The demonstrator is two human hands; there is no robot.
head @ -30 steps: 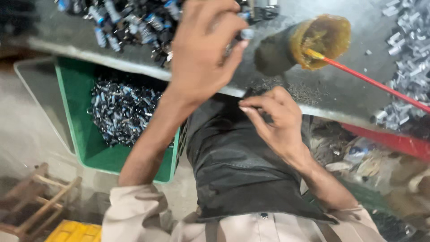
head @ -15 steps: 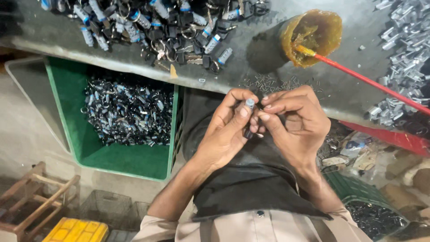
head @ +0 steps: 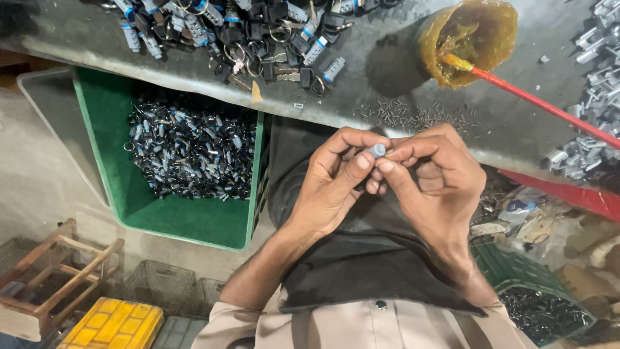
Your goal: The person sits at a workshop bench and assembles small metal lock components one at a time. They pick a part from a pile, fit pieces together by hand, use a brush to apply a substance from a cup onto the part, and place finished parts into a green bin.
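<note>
Left hand (head: 336, 187) back from bench (head: 387, 84)

Two hands in view: left hand (head: 336, 184) and right hand (head: 439, 187), pinching one small grey cylinder (head: 377, 150) between them. One green crate (head: 194, 223) of small metal parts, too many to count. One amber grease tub (head: 468, 42) with one red-handled brush (head: 536, 102). One heap of keys and lock parts (head: 258, 32) on the bench, uncountable. One scatter of tiny pins (head: 413, 117). One wooden stool (head: 58, 274). One yellow crate (head: 116, 324).
</note>
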